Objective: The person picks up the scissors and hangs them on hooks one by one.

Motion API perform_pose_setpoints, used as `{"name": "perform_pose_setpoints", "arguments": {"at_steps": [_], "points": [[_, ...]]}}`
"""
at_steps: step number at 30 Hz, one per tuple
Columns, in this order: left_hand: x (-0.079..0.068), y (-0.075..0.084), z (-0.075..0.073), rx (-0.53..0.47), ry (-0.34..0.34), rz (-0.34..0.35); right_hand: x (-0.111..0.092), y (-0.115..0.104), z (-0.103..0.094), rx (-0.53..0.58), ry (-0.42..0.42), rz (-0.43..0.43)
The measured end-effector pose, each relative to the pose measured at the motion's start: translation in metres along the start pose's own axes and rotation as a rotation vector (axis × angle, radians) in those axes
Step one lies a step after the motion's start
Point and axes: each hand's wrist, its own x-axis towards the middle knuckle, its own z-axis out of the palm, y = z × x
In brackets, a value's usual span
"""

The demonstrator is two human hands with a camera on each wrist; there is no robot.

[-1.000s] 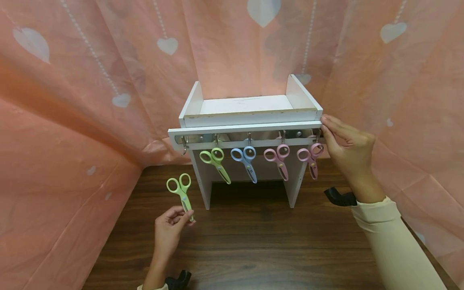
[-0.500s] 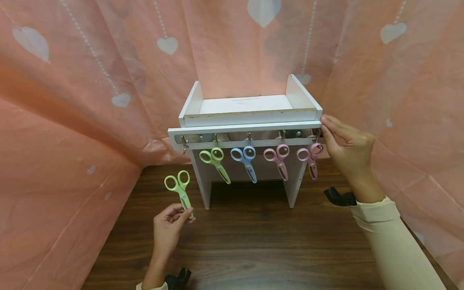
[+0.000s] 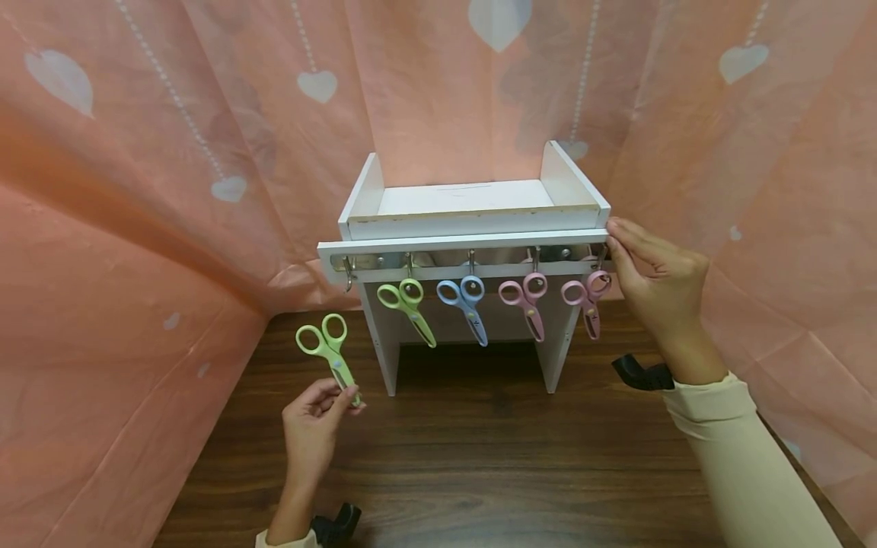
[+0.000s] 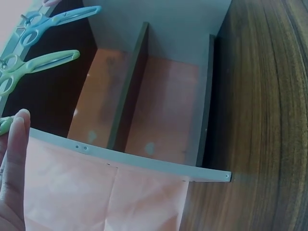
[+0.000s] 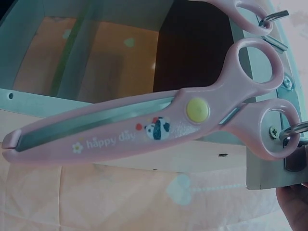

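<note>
My left hand (image 3: 311,434) pinches a pair of light green scissors (image 3: 336,364) near the blade tip, finger loops pointing up. It is below and left of a white hook rail (image 3: 462,240). My right hand (image 3: 661,278) grips the rail's right end. From the rail hang green scissors (image 3: 413,310), blue scissors (image 3: 468,306) and two pink pairs, the outer pink scissors (image 3: 591,304) nearest my right hand. The right wrist view shows those pink scissors (image 5: 192,130) hanging by one loop. At the rail's left end, a metal hook (image 3: 348,272) carries nothing.
The rail fronts a small white shelf (image 3: 473,224) with side panels, standing on a dark wood-grain table (image 3: 479,457). A pink curtain (image 3: 438,99) with white hearts hangs behind and at both sides. Black wrist mounts (image 3: 644,373) sit at both cuffs.
My left hand has moved slightly up and left with the green scissors, which tilt a little further left. The right hand and the hanging scissors have stayed put.
</note>
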Motion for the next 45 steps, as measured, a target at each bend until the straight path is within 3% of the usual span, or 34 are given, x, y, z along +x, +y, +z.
{"name": "perform_pose_setpoints", "arguments": {"at_steps": [7,24,32,45], "points": [[0.005,0.005,0.002,-0.017,0.014,0.035,-0.001,0.001,-0.001,0.000,-0.006,0.000],[0.019,0.008,0.006,-0.015,0.003,0.031,0.002,-0.003,-0.001,-0.002,0.005,-0.005],[0.023,0.010,0.008,-0.008,-0.039,0.052,0.001,-0.006,-0.001,-0.009,-0.001,-0.005],[0.029,0.015,0.012,-0.090,-0.033,0.078,0.001,-0.003,0.000,-0.011,0.001,-0.001]]}}
